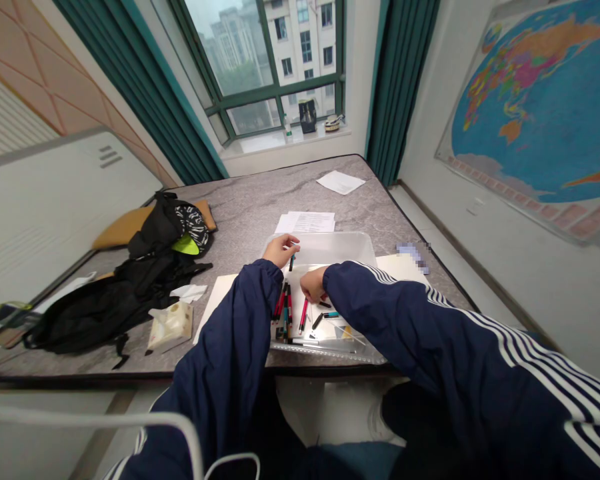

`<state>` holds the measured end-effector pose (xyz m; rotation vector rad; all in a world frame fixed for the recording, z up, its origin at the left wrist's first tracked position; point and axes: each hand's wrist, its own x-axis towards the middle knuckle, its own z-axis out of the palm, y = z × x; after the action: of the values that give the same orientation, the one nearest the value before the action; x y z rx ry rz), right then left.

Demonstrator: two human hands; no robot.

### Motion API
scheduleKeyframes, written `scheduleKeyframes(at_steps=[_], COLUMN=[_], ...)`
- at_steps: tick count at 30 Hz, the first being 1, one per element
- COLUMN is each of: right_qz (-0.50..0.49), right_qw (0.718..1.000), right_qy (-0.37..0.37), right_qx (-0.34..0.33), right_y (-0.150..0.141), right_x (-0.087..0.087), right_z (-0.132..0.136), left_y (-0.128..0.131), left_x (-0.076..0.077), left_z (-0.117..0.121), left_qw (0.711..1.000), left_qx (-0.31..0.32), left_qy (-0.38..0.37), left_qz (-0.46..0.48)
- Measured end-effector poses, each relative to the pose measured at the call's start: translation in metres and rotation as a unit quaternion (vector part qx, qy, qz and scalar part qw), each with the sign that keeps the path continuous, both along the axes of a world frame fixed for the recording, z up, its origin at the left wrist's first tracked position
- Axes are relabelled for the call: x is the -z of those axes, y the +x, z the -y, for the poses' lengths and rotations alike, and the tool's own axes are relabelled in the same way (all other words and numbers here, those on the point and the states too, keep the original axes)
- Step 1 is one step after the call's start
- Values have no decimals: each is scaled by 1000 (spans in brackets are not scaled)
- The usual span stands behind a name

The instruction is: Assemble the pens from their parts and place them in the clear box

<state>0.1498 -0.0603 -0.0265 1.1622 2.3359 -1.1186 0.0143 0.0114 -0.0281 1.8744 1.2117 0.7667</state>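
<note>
Both hands are over a clear plastic box (pixel 365 247) on the table in front of me. My left hand (pixel 281 251), at the box's left side, pinches a short teal-and-black pen (pixel 292 263). My right hand (pixel 313 285) reaches down inside the box with its fingers curled together; what they hold, if anything, is hidden. Just beneath it a red pen (pixel 304 316) lies slanted. Several red and dark pens (pixel 283 307) lie side by side to the left. A black cap-like piece (pixel 317 321) and a teal piece (pixel 331 315) rest to the right.
A tissue pack (pixel 171 325) and a black backpack (pixel 115 293) lie to the left, with a cap (pixel 193 227) behind. Printed papers (pixel 306 221) and a white sheet (pixel 341 182) are beyond the box. Cream board (pixel 405 267) shows beside the box. A white cable (pixel 180 420) crosses lower left.
</note>
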Motion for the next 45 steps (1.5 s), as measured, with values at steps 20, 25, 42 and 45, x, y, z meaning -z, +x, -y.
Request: scheduleKeyframes(at_steps=[20,25,42,45], right_qz=[-55,-66,-95,-120], right_qw=[966,948,977,945], right_qy=[139,163,156,234], right_qx=[-210,-264,111,192], right_y=[-31,-40,33,49], right_x=[20,24,-31,-32], right_z=[19,31,-19,-27], left_y=[1,1,-1,-1], left_x=[-1,-1,2,3], left_z=[0,-1,-7,-8], left_qw=[999,1000,998,998], left_qx=[-32,-27,-39,-41], left_qy=[-2,3,26,31], left_qz=[12,10,46,47])
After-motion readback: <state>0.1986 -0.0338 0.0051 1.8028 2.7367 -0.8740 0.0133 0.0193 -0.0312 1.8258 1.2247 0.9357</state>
